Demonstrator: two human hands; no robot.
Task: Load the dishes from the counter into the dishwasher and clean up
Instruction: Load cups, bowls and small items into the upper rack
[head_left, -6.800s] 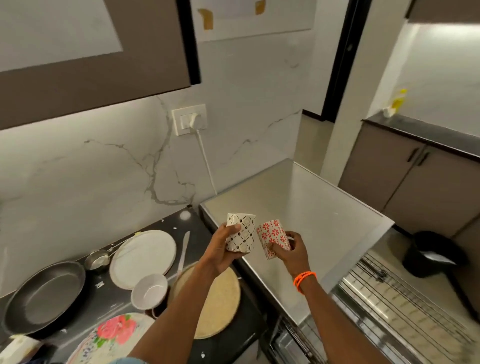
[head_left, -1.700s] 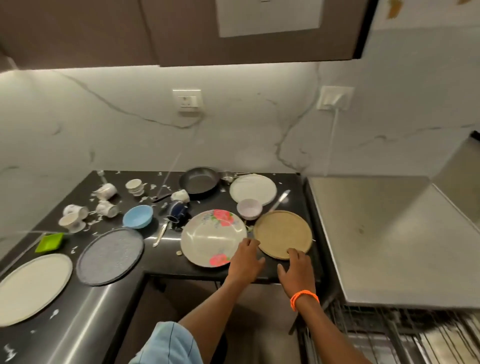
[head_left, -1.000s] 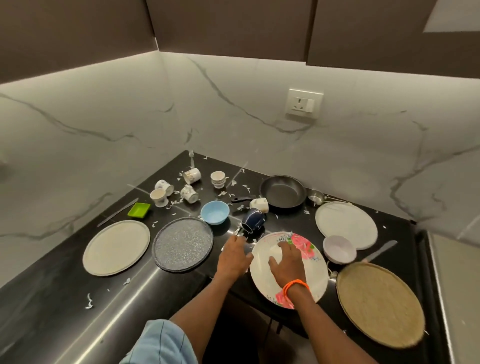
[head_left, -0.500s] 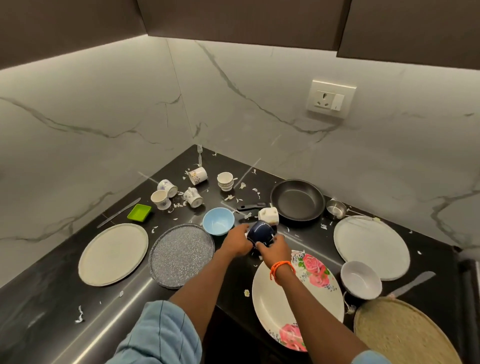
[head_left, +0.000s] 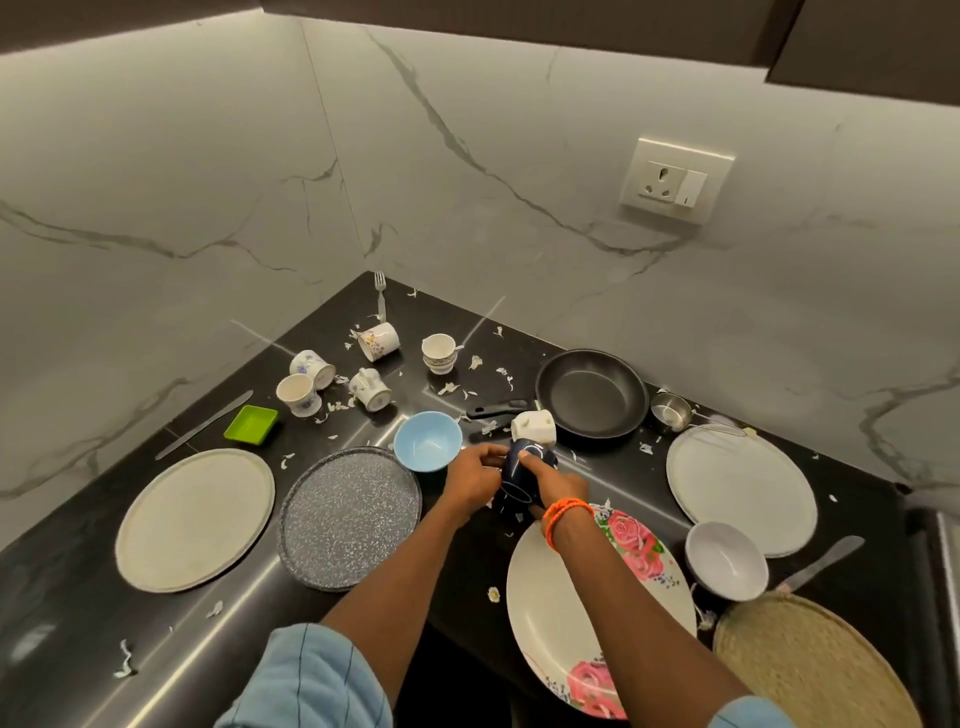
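- Head view: a black counter fills the corner between two marble walls; the dark blue cup near its middle serves as the landmark.
- Left hand: fingers curled around the left side of the dark blue cup, gripping it.
- Right hand: wrapped around the right side of the same cup, thumb lying over its top; an orange wristband circles the wrist.
- Dark blue cup: held tilted between both hands; whether it touches the counter cannot be told.
- Just behind the cup: a small white cup on its side, touching the rim of a black frying pan.
- Just left of the cup: a light blue bowl, with a speckled grey plate and a plain beige plate further left.
- Near side of the cup, to the right: a rose-patterned plate partly under the right forearm.
- Right of the cup: a white bowl, a large white plate, a woven round mat and a small steel cup.
- Far left behind the cup: four floral teacups, one upright, and a green dish.
- White scraps lie scattered over the counter.
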